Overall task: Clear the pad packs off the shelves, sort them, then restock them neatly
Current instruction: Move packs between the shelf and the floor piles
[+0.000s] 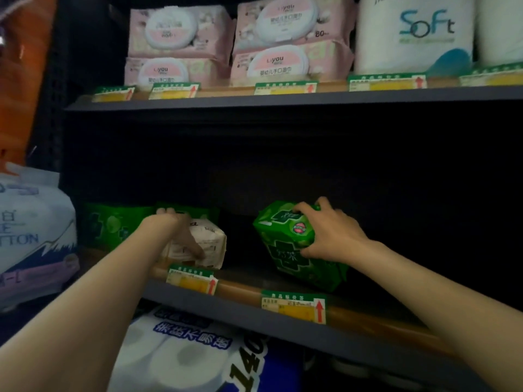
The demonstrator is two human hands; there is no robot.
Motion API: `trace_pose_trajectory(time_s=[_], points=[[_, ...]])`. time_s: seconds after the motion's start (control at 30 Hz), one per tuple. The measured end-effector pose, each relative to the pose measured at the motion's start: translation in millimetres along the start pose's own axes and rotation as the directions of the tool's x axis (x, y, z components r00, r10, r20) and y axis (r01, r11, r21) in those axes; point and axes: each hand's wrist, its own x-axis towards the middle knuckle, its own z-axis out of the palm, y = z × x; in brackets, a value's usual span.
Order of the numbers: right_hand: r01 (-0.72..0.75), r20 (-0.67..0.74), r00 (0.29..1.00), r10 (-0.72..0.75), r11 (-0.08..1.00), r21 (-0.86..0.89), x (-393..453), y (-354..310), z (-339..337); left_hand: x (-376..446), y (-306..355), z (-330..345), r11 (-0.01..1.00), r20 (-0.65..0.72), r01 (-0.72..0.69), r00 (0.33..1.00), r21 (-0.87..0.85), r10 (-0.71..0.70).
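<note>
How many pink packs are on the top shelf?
4: two stacks of two side by side. Left stack, upper and lower; right stack, upper and lower. More may hide behind.

Dim overall; the middle shelf (283,299) recess is nearly black. Light falls from above onto the top shelf's wipes (235,43). Soft, slightly blurred picture, edges bowed by the wide lens.
</note>
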Motion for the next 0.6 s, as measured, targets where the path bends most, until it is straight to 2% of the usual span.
trace_pose_trajectory(time_s=[0.07,0.13,0.17,0.27,0.33,0.4,0.47,0.5,0.57,0.6], points=[[0.016,-0.064,0.998,-0.017,1.0,-0.011,-6.3,0.1,1.8,-8.1,6.4,6.9,0.998,-0.172,0.009,0.985,0.069,0.003],[0.007,-0.152,0.988,-0.004,1.0,0.019,-12.6,0.5,4.0,-18.7,14.3,13.2,0.995,-0.347,-0.03,0.936,0.091,0.06],[-0.004,-0.184,0.983,0.015,0.998,0.06,-15.1,0.5,3.9,-24.1,17.9,14.8,0.995,-0.37,-0.042,0.926,0.089,0.072],[-0.004,-0.223,0.974,0.051,0.978,0.208,-20.6,2.8,0.9,-30.6,21.1,13.3,0.995,-0.305,-0.038,0.95,0.087,0.063],[0.024,-0.229,0.973,0.029,0.973,0.228,-26.2,6.9,-1.3,-35.7,22.7,9.0,0.997,-0.271,-0.045,0.961,0.057,0.059],[0.048,-0.264,0.964,0.013,0.974,0.222,-32.9,13.2,-4.0,-44.2,26.0,8.2,0.995,-0.313,-0.082,0.945,0.05,0.093],[0.067,-0.32,0.947,0.01,0.971,0.228,-38.1,20.1,-6.4,-54.5,29.9,13.7,0.992,-0.492,-0.126,0.864,-0.007,0.107],[0.076,-0.357,0.934,0.018,0.966,0.249,-40.3,22.6,-7.6,-61.5,32.3,16.3,0.985,-0.612,-0.151,0.788,-0.085,0.068],[0.116,-0.452,0.891,0.039,0.944,0.31,-46.6,25.4,-10.5,-78.7,41.2,17.0,0.918,-0.775,-0.244,0.624,-0.313,-0.099],[0.143,-0.502,0.863,0.051,0.93,0.34,-50.4,25.6,-12.1,-89.0,46.5,14.5,0.859,-0.791,-0.294,0.583,-0.42,-0.187]])
